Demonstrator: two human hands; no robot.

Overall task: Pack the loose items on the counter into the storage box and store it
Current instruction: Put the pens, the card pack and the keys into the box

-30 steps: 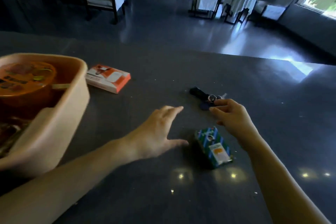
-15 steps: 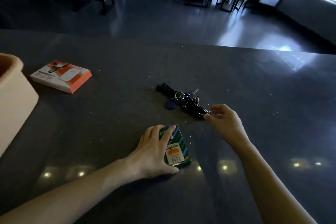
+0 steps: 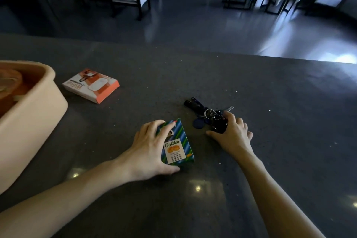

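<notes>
My left hand (image 3: 149, 148) is now clamping the striped carton (image 3: 178, 144) while my right hand (image 3: 232, 134) is closing over the keys (image 3: 211, 117), both ready for boxing.

The dark counter (image 3: 193, 75) bears a storage box (image 3: 29, 121), orange carton (image 3: 90, 85), striped packet (image 3: 177, 145) and keys (image 3: 208, 116).

Both forearms enter from the bottom edge bare — no sleeve, cuff or glove shows anywhere along them. The left hand (image 3: 149, 149) and the right hand (image 3: 234, 134) are uncovered too, with no ring, watch, bracelet or strap visible on fingers or wrists. The arms are slender and smooth, the wrists narrow. Fingernails look short and plain — in this dim light any polish is too hard to make out. Nothing of the person above the forearms is in view.
</notes>
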